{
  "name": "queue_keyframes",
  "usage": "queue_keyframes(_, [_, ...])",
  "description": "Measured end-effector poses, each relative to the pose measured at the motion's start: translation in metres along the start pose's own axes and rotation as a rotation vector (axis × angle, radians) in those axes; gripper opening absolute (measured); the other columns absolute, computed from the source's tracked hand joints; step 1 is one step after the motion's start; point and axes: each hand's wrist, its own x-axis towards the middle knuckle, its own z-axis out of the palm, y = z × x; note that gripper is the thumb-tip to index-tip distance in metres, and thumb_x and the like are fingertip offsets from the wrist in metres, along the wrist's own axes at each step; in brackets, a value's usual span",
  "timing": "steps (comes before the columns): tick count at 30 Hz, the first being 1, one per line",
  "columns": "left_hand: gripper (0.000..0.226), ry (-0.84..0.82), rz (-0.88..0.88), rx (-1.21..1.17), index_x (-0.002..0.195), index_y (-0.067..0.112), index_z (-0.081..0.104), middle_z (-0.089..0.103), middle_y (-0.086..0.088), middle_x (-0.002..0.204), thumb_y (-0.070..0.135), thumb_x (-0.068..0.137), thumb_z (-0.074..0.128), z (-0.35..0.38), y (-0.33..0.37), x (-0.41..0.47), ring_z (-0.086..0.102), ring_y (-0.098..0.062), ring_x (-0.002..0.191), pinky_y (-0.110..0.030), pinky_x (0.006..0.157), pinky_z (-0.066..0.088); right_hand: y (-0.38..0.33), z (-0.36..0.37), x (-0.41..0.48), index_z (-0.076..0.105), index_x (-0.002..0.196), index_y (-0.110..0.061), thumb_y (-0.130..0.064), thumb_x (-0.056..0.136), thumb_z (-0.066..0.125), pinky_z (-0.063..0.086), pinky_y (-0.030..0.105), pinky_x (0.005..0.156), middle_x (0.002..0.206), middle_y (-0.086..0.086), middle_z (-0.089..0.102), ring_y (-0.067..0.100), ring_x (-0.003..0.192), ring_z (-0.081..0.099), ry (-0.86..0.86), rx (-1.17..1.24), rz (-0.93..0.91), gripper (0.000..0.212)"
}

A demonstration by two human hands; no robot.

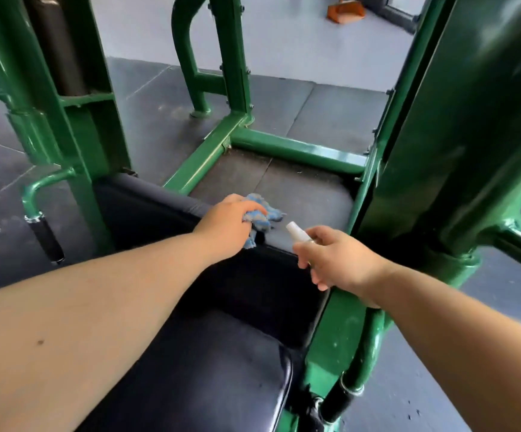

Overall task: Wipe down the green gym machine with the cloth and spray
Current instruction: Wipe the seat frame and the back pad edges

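— Where to look for the cloth?

— Right at the far edge of the black seat pad, bunched up under the left hand. Blue and white, and fluffy.

— Hard or soft to handle?

— Soft and light, by the looks of it. Bends any way and folds up small. Best to grab in a bunch, with a flat bit left free underneath for rubbing.

— And the left fingers?

— Curled over the top, gripping the cloth and pressing it down on the pad. No way to see the thumb (tucked under, maybe).

— What about the spray bottle?

— Small, white and smooth. Sits in the right hand, just beside the cloth, with the tip aimed that way. Probably light, and maybe slippery when wet. Best to hold round the middle, keeping one finger free for the top.

— Right fingers tight?

— Wrapped round the bottle, closed most of the way. Hard to tell about a finger on the top button.

— And the green machine?

— All around: bars in front, a thick post on the right. Looks heavy and stiff. No need to lift, only to rub along the bars.

— Much left to do?

— Plenty, at a guess. Pale specks to see on the green part low down by the seat.
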Motion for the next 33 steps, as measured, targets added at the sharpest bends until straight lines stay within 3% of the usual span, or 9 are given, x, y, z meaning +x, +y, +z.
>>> queue_keyframes(4, [0.043,0.024,-0.031,-0.073,0.110,0.031,0.066,0.049,0.001,0.123,0.000,0.090,0.044,0.005,-0.007,-0.002,0.056,-0.023,0.093,-0.032,0.080,0.047,-0.001,-0.004,0.001,0.053,0.101,-0.025,-0.027,0.097,0.051,0.041,0.027,0.053,0.081,0.008,0.057,0.019,0.061,0.050,0.067,0.090,0.008,0.005])
queue_keyframes(7, [0.044,-0.118,0.001,0.040,0.112,0.034,0.063,0.043,0.005,0.116,0.000,0.091,0.043,-0.004,-0.001,-0.003,0.049,-0.016,0.083,-0.027,0.068,0.041,-0.019,-0.002,-0.003,0.060,0.085,-0.014,-0.055,0.095,0.041,0.037,0.026,0.054,0.069,0.005,0.050,0.021,0.055,0.044,0.119,0.150,0.164,0.046])
queue_keyframes(9, [0.048,-0.167,-0.017,0.035,0.104,0.038,0.064,0.046,0.005,0.114,-0.002,0.087,0.042,-0.007,-0.003,-0.001,0.053,-0.018,0.092,-0.033,0.076,0.050,-0.035,0.007,0.000,0.060,0.071,-0.011,-0.066,0.090,0.039,0.042,0.028,0.054,0.062,0.006,0.053,0.024,0.052,0.048,0.182,0.009,0.195,0.062])
queue_keyframes(11, [0.049,-0.117,-0.082,-0.166,0.091,0.041,0.066,0.060,0.003,0.109,0.000,0.083,0.040,-0.005,-0.006,0.004,0.061,-0.019,0.091,-0.036,0.080,0.056,-0.045,0.014,0.006,0.056,0.062,-0.016,-0.063,0.092,0.037,0.051,0.033,0.064,0.066,0.010,0.060,0.027,0.055,0.056,0.264,-0.170,0.162,0.059])
queue_keyframes(13, [0.052,-0.066,-0.225,-0.499,0.092,0.031,0.071,0.069,-0.001,0.094,-0.005,0.083,0.035,-0.005,-0.008,0.008,0.061,-0.015,0.070,-0.025,0.066,0.057,-0.044,0.019,0.012,0.055,0.062,-0.014,-0.060,0.093,0.033,0.054,0.036,0.072,0.073,0.015,0.063,0.029,0.057,0.059,0.313,-0.270,0.166,0.059])
queue_keyframes(15, [0.048,-0.116,-0.293,-0.727,0.099,0.015,0.071,0.066,-0.006,0.085,-0.011,0.087,0.033,-0.013,-0.012,0.004,0.050,-0.014,0.059,-0.018,0.049,0.044,-0.039,0.026,0.018,0.057,0.066,-0.009,-0.065,0.091,0.032,0.052,0.033,0.066,0.069,0.013,0.061,0.028,0.054,0.058,0.331,-0.313,0.249,0.066])
queue_keyframes(21, [0.050,-0.146,-0.356,-1.034,0.107,0.000,0.062,0.054,-0.015,0.081,-0.024,0.085,0.024,-0.048,-0.030,-0.002,0.039,-0.016,0.058,-0.016,0.041,0.032,-0.046,0.030,0.025,0.055,0.066,-0.009,-0.057,0.088,0.037,0.042,0.031,0.062,0.075,0.013,0.060,0.028,0.067,0.056,0.421,-0.527,0.306,0.056])
queue_keyframes(26, [0.048,-0.100,-0.374,-1.020,0.102,0.002,0.064,0.052,-0.016,0.086,-0.022,0.085,0.026,-0.061,-0.062,0.002,0.040,-0.017,0.058,-0.018,0.041,0.033,-0.061,0.045,0.035,0.049,0.066,-0.009,-0.059,0.088,0.041,0.031,0.021,0.049,0.038,0.002,0.041,0.017,0.038,0.035,0.355,-0.271,0.432,0.055])
queue_keyframes(33, [0.045,-0.067,-0.236,-0.782,0.095,0.021,0.071,0.070,-0.010,0.104,-0.009,0.080,0.042,-0.071,-0.116,0.013,0.056,-0.020,0.074,-0.019,0.052,0.043,-0.091,0.065,0.048,0.042,0.065,-0.013,-0.058,0.086,0.041,0.024,0.018,0.046,0.048,0.001,0.034,0.014,0.037,0.027,0.198,-0.267,0.447,0.050])
